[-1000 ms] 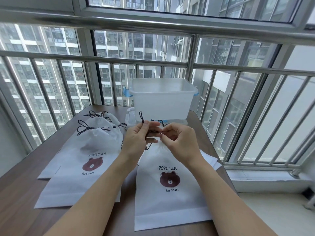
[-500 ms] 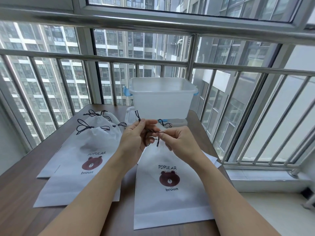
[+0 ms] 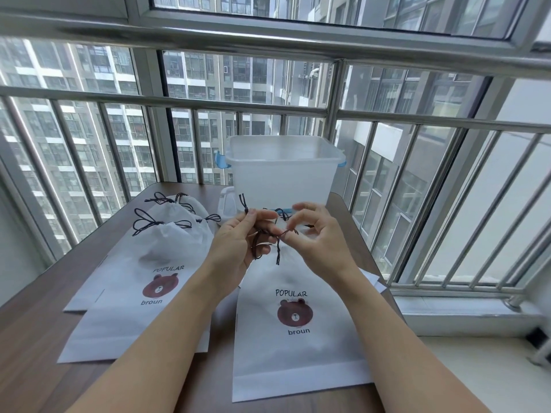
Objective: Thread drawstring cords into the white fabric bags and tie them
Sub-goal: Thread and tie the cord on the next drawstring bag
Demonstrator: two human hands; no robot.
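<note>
Both hands up over the desk, working a dark cord at the mouth of the near white bag. Left hand pinches the cord btwn thumb & forefinger, one knotted end sticking up above the fingers, a loop & a loose tail hanging below. Right hand pinches the same cord w/ thumb & forefinger tips, other fingers fanned out. This bag lies flat, bear print & "POPULAR broun" facing up. To its left, a stack of done bags w/ mouths cinched, black cords tied in bows. Behind the hands, a translucent plastic bin w/ blue latches stands on the desk's far edge, by the window bars.
</note>
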